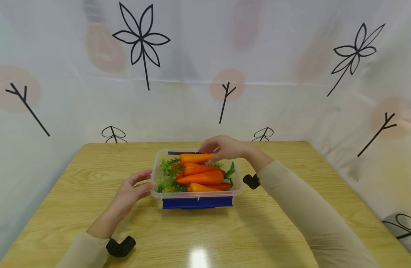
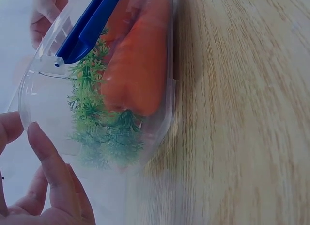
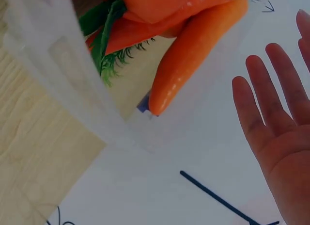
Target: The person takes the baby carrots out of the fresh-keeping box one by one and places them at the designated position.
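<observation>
A clear plastic food container (image 1: 237, 188) with blue side latches (image 1: 197, 202) stands on the wooden table. Orange carrots (image 1: 205, 178) with green leafy tops (image 1: 170, 186) fill it, and one carrot (image 3: 193, 53) lies along the far side. At the container's left end is my left hand (image 1: 130, 193), fingers fairly straight and fingertips touching the rim in the left wrist view. Behind the far right part of the container hovers my right hand (image 1: 225, 147). Its fingers (image 3: 264, 89) are extended and apart from the carrots in the right wrist view, holding nothing.
The wooden table (image 1: 91, 186) ends at a pale cloth backdrop (image 1: 192, 111) printed with black plant drawings. Black wrist-worn devices (image 1: 121, 246) sit below both wrists. Light beige sleeves cover the forearms.
</observation>
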Demonstrator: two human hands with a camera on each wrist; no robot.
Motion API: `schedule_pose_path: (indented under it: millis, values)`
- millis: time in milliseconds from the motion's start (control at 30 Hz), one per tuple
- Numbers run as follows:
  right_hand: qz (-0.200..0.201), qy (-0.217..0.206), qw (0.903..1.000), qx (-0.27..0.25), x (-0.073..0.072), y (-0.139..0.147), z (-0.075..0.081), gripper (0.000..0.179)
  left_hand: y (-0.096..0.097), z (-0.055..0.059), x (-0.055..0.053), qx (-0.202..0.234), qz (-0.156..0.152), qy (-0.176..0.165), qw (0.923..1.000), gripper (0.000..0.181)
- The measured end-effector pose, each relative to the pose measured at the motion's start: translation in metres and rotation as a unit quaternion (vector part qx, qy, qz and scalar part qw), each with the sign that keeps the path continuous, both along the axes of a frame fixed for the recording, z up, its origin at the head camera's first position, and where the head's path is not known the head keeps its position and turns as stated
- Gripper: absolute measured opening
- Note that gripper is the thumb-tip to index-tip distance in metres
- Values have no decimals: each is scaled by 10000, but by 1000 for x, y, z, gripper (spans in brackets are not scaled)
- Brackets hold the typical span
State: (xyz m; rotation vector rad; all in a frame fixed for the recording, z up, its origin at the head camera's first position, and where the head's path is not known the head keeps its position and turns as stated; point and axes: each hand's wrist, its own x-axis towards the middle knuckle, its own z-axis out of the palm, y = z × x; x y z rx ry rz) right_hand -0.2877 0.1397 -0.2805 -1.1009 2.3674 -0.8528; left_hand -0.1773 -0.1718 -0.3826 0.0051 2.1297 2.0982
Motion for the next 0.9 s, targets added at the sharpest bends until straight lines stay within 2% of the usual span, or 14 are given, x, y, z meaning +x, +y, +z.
schedule_pose_path:
  millis: [267,467,633,900]
  values:
    - [140,-48,9995,262,-9,-11,-12,39,0,0,-2,25,44,-25,10000,56]
    - [170,-347,9974,614,-13,-19,-18,39,0,0,-2,13,39,-28,10000,56]
    - [279,-267,9954,882,-16,-26,-22,39,-2,0,-1,-40,-10,5,10000,57]
    - [230,-455,9913,1215,-14,-37,-28,43,-3,-2,-3,-84,-41,-16,10000,58]
